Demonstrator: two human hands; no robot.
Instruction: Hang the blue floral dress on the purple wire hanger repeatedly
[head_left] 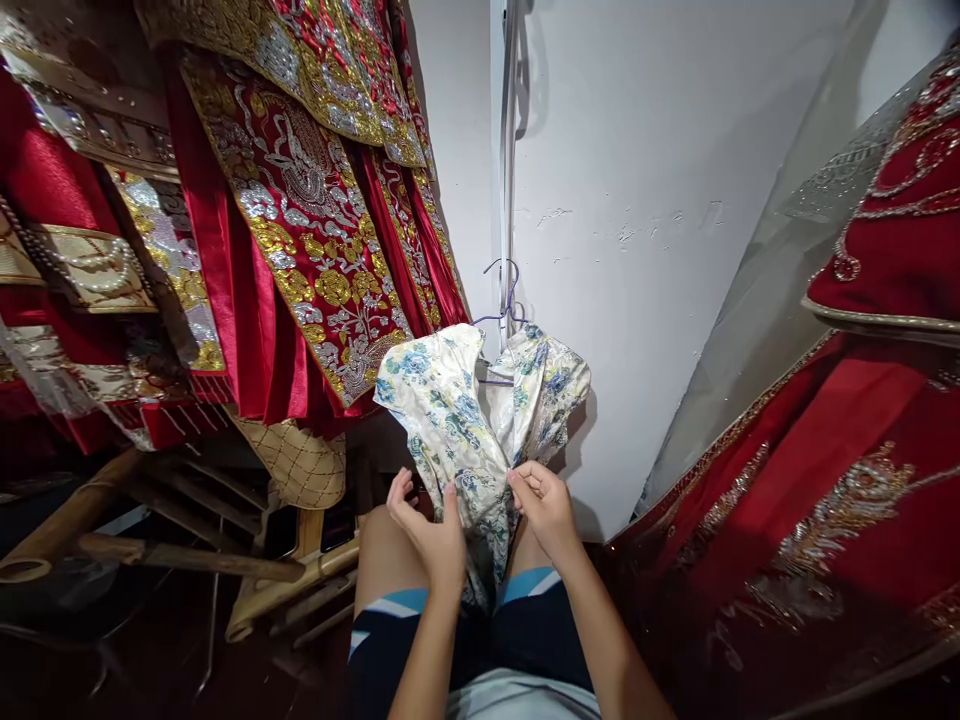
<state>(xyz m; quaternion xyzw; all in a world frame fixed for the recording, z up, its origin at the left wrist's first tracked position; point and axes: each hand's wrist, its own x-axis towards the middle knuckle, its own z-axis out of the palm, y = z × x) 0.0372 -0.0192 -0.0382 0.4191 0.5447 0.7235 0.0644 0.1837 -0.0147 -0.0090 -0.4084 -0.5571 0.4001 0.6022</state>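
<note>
A white dress (454, 400) with blue and green flowers hangs in front of me on a purple hanger (512, 298), its lower part falling between my knees. My right hand (541, 500) pinches the edge of its front opening, thumb and fingers closed on the cloth. On the other side, my left hand (431, 528) is beside the dress front with thumb and fingers apart. Whether its fingertips touch the cloth I cannot tell. The neckline gapes above my hands and shows the pale inside.
Red costumes with gold and silver embroidery (307, 220) hang at the left, above a bamboo frame (187, 560). A beaded red gown (847, 480) under clear plastic stands at the right. Behind the dress is a white wall (637, 250) with a vertical metal rail (504, 150).
</note>
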